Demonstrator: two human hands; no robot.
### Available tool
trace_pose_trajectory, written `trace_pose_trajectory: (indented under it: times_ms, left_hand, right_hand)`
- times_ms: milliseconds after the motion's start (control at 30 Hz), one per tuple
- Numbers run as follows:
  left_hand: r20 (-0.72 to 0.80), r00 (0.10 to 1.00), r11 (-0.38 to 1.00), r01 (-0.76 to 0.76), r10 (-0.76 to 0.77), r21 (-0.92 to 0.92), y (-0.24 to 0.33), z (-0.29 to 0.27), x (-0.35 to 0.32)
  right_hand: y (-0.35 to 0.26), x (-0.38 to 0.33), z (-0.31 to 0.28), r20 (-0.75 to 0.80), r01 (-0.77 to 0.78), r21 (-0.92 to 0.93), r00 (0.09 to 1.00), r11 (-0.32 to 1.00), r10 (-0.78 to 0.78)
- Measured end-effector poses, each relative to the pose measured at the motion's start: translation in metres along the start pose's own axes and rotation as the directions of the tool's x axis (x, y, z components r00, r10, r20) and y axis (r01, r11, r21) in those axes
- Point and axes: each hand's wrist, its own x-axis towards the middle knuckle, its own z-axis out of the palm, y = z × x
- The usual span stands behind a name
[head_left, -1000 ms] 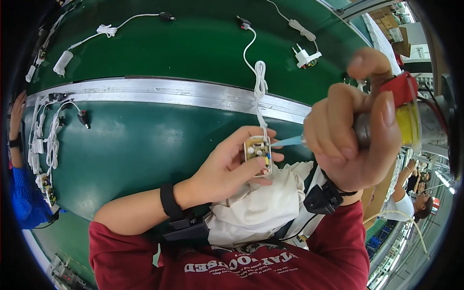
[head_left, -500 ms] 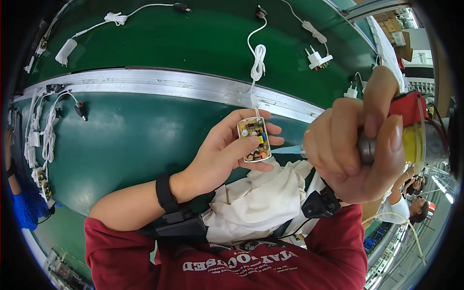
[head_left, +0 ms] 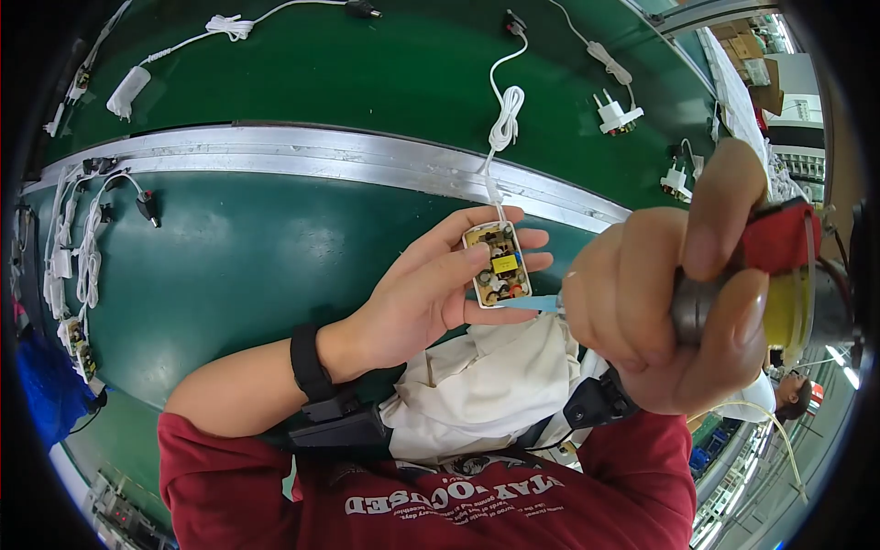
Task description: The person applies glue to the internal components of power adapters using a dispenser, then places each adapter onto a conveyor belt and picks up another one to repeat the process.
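My left hand [head_left: 403,291] is closed round an opened power adapter [head_left: 503,268], thumb over its left edge. Inside the white half shell sits a circuit board with a yellow transformer and small round parts facing up. A white cord [head_left: 505,119] runs from its far end in a tied bundle. On the right, my right hand [head_left: 642,298] grips a dispensing tool [head_left: 786,298] with a grey barrel, red upper part and yellow band. Its tapered blue nozzle [head_left: 527,302] reaches left, its tip over the near edge of the board.
A metal rail [head_left: 302,151] crosses between the near green table [head_left: 229,275] and the far green surface [head_left: 302,82]. Other corded adapters lie there, including a white plug [head_left: 616,116]. Bundled cords [head_left: 90,257] lie at left. A white cloth [head_left: 486,385] lies below my hands.
The adapter has shifted slightly right, and its cord with it. The nozzle tip has moved left and down from beside the shell to over the board's near edge. My left thumb has moved up the board.
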Motion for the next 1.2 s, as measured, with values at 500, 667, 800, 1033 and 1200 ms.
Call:
trace_pose_trajectory:
  times_ms: [500,667,800,1033,1200]
  left_hand:
    - [0.026,1.0,1.0,0.0,0.001,-0.022,0.004,-0.002,0.002]
    - [-0.023,0.999,0.999,0.039,-0.038,0.025,0.006,-0.005,0.007]
    - [0.002,1.0,0.933,-0.003,0.002,0.361,0.024,-0.004,0.03]
    - [0.464,0.841,-0.623,-0.21,0.278,0.753,0.073,0.003,0.123]
    - [0.555,0.677,-0.687,-0.099,0.483,0.72,0.113,0.012,0.084]
  right_hand:
    - [0.005,0.003,-0.004,0.026,-0.027,0.057,0.999,0.998,0.025]
    - [0.007,0.008,-0.01,0.046,0.007,0.105,0.999,0.994,-0.012]
    - [0.01,0.01,-0.006,0.057,0.053,0.176,0.996,0.983,-0.064]
    - [-0.001,0.005,0.005,0.043,0.027,0.31,0.998,0.95,-0.042]
    - [-0.007,0.011,0.005,-0.032,0.038,0.325,0.999,0.945,-0.029]
